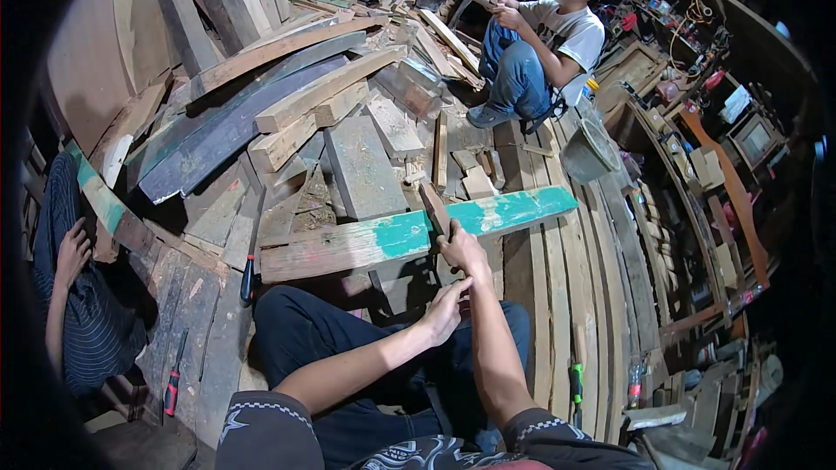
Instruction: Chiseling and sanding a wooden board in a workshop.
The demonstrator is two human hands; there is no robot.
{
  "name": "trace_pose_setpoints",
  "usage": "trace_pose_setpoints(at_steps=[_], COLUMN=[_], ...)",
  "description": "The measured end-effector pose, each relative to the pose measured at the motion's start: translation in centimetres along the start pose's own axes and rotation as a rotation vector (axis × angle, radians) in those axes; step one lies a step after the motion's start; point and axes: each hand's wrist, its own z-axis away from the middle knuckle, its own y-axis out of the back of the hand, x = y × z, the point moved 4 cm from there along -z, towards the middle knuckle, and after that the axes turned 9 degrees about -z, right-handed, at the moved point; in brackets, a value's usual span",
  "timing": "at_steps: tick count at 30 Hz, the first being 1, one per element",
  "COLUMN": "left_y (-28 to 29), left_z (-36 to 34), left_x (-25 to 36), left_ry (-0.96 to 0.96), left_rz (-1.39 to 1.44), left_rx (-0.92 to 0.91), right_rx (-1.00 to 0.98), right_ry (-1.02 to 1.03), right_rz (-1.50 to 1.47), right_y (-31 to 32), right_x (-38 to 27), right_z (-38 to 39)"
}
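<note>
- across the left edge of the long planks (557, 296) lies a green-painted board (402, 237), its right end apparently propped there for support.
- the right hand (464, 252) grips a short wooden block (434, 207) over the board's middle; the left (446, 310), loosely extended, touches the right wrist, perhaps steadying it.
- scrap timber (357, 165) litters the surface; two people (531, 61) sit beyond, in a dim, cluttered workshop.
</note>
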Motion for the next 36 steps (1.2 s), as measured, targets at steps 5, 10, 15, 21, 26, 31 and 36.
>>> trace_pose_setpoints(at_steps=[5,10,15,21,26,31,36], left_y=[0.6,1.3,5.3,7.7,8.7,7.6,8.3], left_z=[-0.4,0.1,1.5,3.8,4.5,4.3,4.5], left_x=[0.7,7.5,14.7,20.6,21.1,21.6,21.0], left_ry=[-0.026,-0.185,-0.324,-0.633,-0.575,-0.608,-0.585], left_rz=[-0.17,-1.464,-1.496,-1.22,-1.278,-1.303,-1.368], left_rx=[0.046,-0.19,0.145,0.638,0.851,0.82,0.872], right_rx=[0.056,0.169,0.106,0.199,-0.036,0.146,0.037], right_ry=[0.078,0.239,0.416,0.239,0.446,0.207,0.374], right_rz=[-0.016,-0.073,-0.07,0.077,-0.053,-0.172,-0.068], right_y=[-1.1,-1.3,-3.1,-0.4,-4.1,-0.3,-3.1], right_x=[-0.2,1.2,4.3,6.8,2.1,3.5,4.0], right_z=[-0.8,1.0,5.6,4.0,6.4,4.5,8.5])
